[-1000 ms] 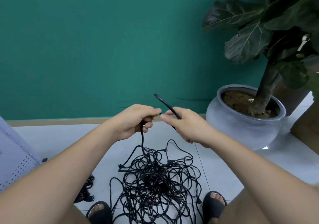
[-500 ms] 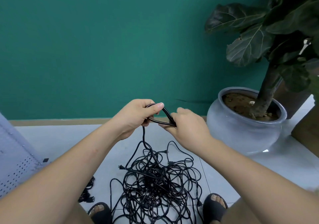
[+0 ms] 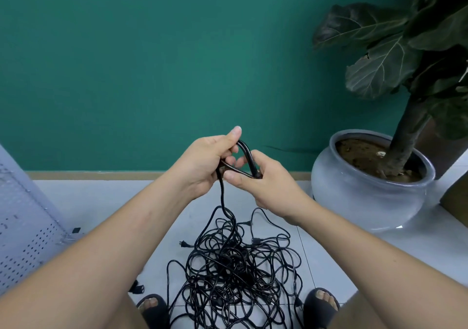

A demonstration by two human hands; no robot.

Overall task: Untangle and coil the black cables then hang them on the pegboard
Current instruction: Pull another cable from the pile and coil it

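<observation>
Cable (image 3: 247, 156) bent into a small teardrop loop sits up between the two hands, about level with the rim of the grey plant pot (image 3: 367, 202) and off to the pot's left. The loop's long axis runs close to upright with a slight lean, rounded bend at the top, narrow point low and toward the pot. From the loop's far lower corner one strand drops straight down into the tangled pile (image 3: 235, 273) on the floor tiles (image 3: 114, 202). That pile lies lower than the pot and to its left, between the person's sandals (image 3: 152, 308).

It is black all over, smooth and faintly glossy. The held piece looks thicker than the thin strands below, where loops cross every way and a plug (image 3: 184, 244) pokes out on the side away from the pot.

The left hand (image 3: 205, 166) has its fingers curled round the cable where the strand starts to drop, thumb stretched up beside the bend. The right hand (image 3: 268, 184), the one nearer the pot, pinches the loop's low point between thumb and curled fingers.

A perforated pegboard (image 3: 22, 240) stands far across from the pot, beyond the left arm.
</observation>
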